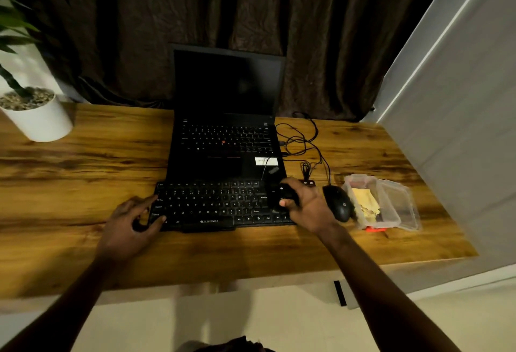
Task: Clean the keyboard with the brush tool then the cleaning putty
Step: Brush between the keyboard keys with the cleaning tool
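Hands: left hand (131, 219) splayed on one keyboard (212, 205); right hand (305, 205) grips one dark object (283, 196), possibly the brush.

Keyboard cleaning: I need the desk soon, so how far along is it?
Early. The right hand grips a dark tool, likely the brush, over the keyboard's right end, while the left hand steadies its left edge. The yellow putty sits in its open clear box, so that step remains.

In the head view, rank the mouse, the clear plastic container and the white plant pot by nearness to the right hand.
1. Mouse: just right of the right hand.
2. Clear plastic container: beyond the mouse, further right.
3. White plant pot: far left corner.
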A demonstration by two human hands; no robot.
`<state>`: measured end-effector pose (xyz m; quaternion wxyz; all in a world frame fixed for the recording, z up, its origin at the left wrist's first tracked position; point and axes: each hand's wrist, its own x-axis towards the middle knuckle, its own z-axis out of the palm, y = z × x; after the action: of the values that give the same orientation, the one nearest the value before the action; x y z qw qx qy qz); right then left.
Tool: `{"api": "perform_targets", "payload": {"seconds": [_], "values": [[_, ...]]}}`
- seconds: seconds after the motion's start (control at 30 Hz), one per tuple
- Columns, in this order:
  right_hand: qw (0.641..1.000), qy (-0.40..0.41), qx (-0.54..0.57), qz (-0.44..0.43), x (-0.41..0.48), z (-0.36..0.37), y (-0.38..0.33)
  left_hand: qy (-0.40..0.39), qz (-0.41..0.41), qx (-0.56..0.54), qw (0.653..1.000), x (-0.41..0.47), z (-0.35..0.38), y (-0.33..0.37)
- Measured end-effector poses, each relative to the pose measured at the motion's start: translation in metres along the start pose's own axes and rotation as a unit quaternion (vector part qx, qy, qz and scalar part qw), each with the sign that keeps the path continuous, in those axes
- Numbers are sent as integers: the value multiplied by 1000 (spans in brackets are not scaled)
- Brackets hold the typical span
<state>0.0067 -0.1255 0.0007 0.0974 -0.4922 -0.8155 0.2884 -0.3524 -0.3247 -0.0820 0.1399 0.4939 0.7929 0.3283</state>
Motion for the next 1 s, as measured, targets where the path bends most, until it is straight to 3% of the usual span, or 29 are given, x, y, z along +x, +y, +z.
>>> {"api": "perform_targets", "payload": {"seconds": [0.13,0.3,0.4,0.57,0.7,0.87,1.0], "values": [[999,41,18,-11,8,-4,-5,-5,3,2,1000,1,1,-4],[992,114,-13,53,19,-15,5,6,7,-5,1000,1,2,-2],[994,95,-36,25,21,-10,-6,11,6,-3,1000,2,3,-3],[998,31,37,-39,28,10,-33,30,23,-3,999,2,4,0],[998,37,54,-23,35,2,-29,36,30,-27,999,1,6,-3],[996,66,-25,50,30,-21,-17,30,22,-25,999,2,8,-10],[999,35,-15,-10,38,-6,-39,32,27,-16,999,2,8,-12]]}}
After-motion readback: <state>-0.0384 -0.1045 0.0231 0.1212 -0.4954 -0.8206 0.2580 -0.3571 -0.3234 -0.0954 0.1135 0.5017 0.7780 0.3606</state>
